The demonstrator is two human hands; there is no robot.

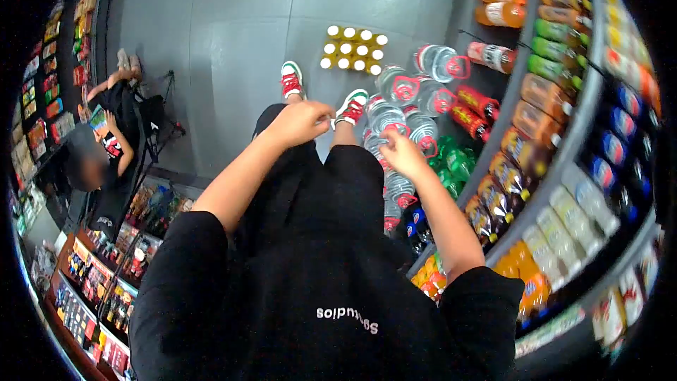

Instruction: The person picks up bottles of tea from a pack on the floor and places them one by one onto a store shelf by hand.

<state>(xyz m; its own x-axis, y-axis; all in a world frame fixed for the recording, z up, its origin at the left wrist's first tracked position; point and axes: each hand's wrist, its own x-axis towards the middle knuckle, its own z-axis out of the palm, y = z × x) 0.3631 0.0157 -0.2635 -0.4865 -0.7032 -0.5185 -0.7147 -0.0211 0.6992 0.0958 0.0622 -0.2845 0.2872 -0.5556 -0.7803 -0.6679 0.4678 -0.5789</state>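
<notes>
My left hand hangs above my left knee with its fingers curled in, and nothing shows in it. My right hand is over the large clear water bottles, thumb and forefinger apart. Its fingertips are near a pink carry handle; whether they touch it I cannot tell. Several of these bottles with pink handles stand in a cluster on the floor to the right of my feet. Beyond my shoes is a block of yellow-green bottles with white caps.
Shelves of soft drinks curve along my right side, with green bottles and red bottles low beside the water. To the left, another person sits holding a phone, near a black tripod. Snack shelves line the far left.
</notes>
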